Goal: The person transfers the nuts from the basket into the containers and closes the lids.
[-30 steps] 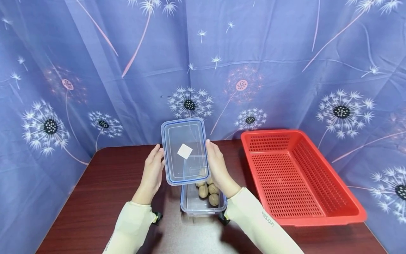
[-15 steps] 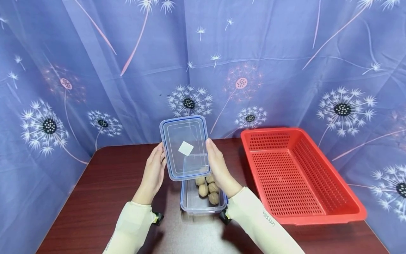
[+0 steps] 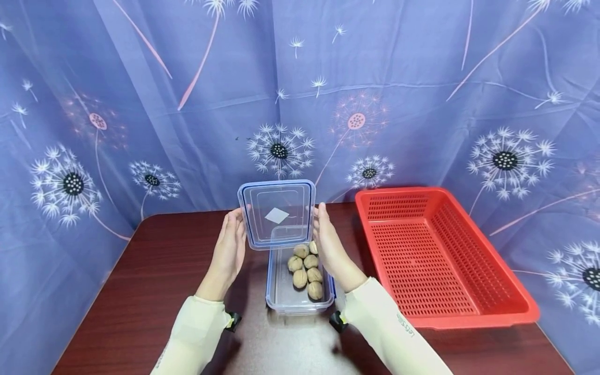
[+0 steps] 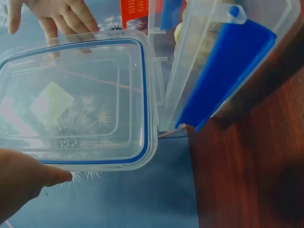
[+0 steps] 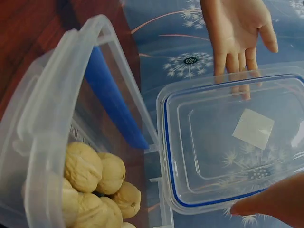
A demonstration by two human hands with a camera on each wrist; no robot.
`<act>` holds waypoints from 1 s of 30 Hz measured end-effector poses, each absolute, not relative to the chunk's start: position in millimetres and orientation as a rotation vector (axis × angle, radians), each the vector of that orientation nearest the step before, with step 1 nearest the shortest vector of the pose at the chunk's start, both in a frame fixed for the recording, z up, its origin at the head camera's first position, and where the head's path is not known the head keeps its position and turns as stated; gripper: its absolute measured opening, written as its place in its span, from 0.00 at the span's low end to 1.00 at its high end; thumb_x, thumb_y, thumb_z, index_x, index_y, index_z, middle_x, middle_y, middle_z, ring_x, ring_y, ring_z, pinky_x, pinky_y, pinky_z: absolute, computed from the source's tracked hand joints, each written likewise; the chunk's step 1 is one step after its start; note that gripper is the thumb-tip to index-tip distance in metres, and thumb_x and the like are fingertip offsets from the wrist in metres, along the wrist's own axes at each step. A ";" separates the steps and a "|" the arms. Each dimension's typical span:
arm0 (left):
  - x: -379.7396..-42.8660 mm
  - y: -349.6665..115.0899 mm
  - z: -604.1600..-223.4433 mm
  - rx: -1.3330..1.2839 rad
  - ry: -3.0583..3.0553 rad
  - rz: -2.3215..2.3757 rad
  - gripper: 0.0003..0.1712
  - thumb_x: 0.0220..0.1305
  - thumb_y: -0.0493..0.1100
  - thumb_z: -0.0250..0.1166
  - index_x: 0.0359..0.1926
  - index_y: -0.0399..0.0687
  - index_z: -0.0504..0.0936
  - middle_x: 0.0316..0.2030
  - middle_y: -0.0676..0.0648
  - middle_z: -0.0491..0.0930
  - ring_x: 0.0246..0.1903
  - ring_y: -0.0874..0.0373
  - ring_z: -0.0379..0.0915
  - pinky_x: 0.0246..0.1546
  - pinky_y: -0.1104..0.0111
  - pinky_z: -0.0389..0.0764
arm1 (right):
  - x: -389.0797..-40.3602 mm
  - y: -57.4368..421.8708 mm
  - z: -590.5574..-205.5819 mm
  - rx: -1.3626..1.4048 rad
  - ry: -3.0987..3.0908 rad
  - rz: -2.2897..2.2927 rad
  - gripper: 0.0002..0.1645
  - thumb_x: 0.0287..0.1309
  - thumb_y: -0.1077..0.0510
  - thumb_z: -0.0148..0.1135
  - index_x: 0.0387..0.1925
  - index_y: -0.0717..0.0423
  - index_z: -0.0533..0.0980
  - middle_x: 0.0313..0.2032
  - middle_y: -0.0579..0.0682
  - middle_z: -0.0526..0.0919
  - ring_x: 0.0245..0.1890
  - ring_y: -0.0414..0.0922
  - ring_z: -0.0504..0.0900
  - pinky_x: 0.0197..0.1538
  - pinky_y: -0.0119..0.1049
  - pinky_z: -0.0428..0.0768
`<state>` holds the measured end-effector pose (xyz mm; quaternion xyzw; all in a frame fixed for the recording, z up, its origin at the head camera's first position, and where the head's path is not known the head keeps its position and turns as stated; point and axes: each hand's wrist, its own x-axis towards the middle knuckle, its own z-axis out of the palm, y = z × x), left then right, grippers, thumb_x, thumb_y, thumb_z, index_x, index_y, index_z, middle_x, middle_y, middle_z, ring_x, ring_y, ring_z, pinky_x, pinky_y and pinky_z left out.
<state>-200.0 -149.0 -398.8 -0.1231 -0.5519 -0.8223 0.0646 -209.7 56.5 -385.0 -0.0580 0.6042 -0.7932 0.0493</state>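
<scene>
A clear lid (image 3: 290, 195) with a blue seal and a white square sticker stands tilted up between both hands, over the far end of a clear food container (image 3: 281, 299). Several walnuts (image 3: 300, 278) lie in that container. My left hand (image 3: 227, 252) is at the lid's left edge, with straight fingers reaching behind it and the thumb apart. At the opposite edge, my right hand (image 3: 334, 252) has its fingers extended behind the lid, thumb raised. In the right wrist view, the left fingers (image 5: 232, 64) show through the lid. Whether the lid touches the container's rim I cannot tell.
A red perforated basket (image 3: 422, 260) stands to the right on the dark wooden table (image 3: 154, 291). Blue locking flaps (image 4: 232, 71) hang along the container's sides. A blue dandelion-print curtain (image 3: 211, 130) rises behind the table.
The lid has turned from its slant to sit squarer, and its top leans farther back. My right thumb has come off the lid's edge, and more walnuts are visible.
</scene>
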 end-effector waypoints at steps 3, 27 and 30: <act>-199.1 -147.7 -398.7 -0.366 -1.663 -2.520 0.30 0.75 0.59 0.35 0.61 0.40 0.61 0.72 0.36 0.50 0.73 0.52 0.42 0.73 0.63 0.41 | -207.1 59.6 -385.2 -0.188 1.803 -2.449 0.45 0.72 0.35 0.21 0.68 0.69 0.53 0.67 0.68 0.60 0.71 0.56 0.54 0.74 0.47 0.46; -194.5 -145.0 -429.9 -0.335 -2.052 -2.495 0.40 0.58 0.21 0.40 0.73 0.39 0.47 0.75 0.44 0.42 0.74 0.57 0.32 0.73 0.59 0.41 | -185.3 73.6 -411.1 -0.353 2.195 -2.145 0.46 0.54 0.69 0.49 0.74 0.61 0.46 0.75 0.59 0.40 0.74 0.52 0.40 0.73 0.54 0.41; -195.7 -143.7 -437.6 -0.400 -2.095 -2.414 0.40 0.58 0.20 0.40 0.73 0.38 0.46 0.75 0.42 0.42 0.74 0.55 0.32 0.72 0.57 0.40 | -179.5 76.1 -422.9 -0.346 2.302 -2.046 0.51 0.52 0.67 0.54 0.75 0.58 0.43 0.75 0.59 0.41 0.73 0.54 0.43 0.72 0.55 0.43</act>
